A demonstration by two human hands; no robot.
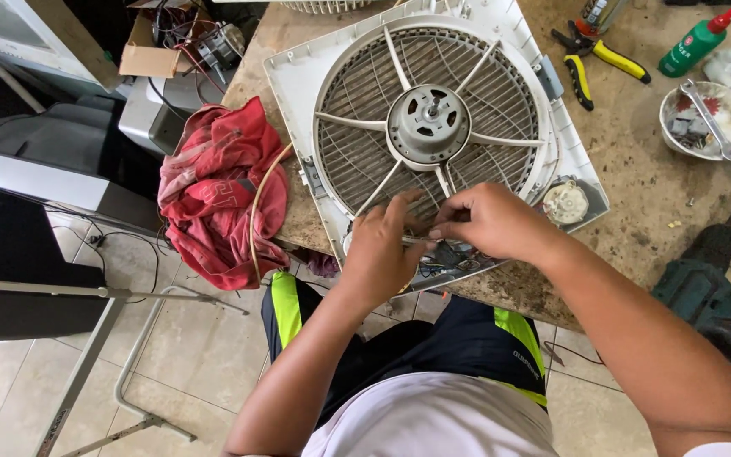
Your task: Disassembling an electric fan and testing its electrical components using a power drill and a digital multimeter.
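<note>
Two hands are working at the near edge of a white fan housing lying on a counter.
Red cloth is lying left of the housing; left hand and right hand are each pinching, grip nearly closed, a thin wire below the motor; pliers are resting right.

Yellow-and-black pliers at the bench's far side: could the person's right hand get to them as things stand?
Probably yes. The yellow-and-black pliers lie in the open on the brown workbench, nothing over them. The right hand is busy at the white square fan housing and must let go first.
</note>
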